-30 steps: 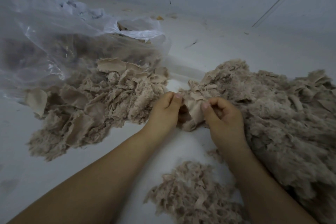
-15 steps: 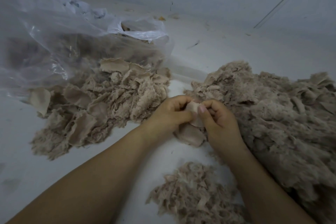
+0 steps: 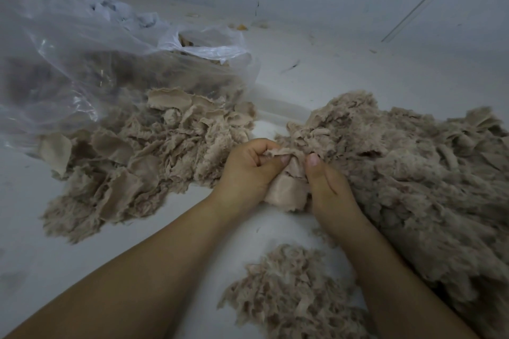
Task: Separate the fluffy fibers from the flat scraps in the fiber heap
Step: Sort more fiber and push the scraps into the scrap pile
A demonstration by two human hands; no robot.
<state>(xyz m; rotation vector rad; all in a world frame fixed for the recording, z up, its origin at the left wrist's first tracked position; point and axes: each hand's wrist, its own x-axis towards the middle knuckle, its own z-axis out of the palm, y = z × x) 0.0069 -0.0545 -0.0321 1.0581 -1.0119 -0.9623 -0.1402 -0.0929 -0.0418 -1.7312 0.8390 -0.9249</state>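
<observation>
While both hands work at the edge of the big fiber heap [image 3: 407, 187] on the white worktop [image 3: 289, 228], you hold one flat scrap [image 3: 289, 190] between them: left hand [image 3: 248, 170] w/ fingers curled, pinching its top edge, right hand [image 3: 327, 187] pinching the same piece w/ thumb beside it. The scrap hangs down btwn the two wrists, fluff clinging along its upper rim. Keep the pinches close together & peel the fluff off in short pulls, so the scrap likely won't tear. Sorted flat scraps lie in a pile [image 3: 132, 170] to the left, by the clear plastic bag [image 3: 82, 63]; a small fluffy pile [image 3: 289, 292] sits near you, btwn the forearms. Judged from the heap's bulk, much sorting remains.
</observation>
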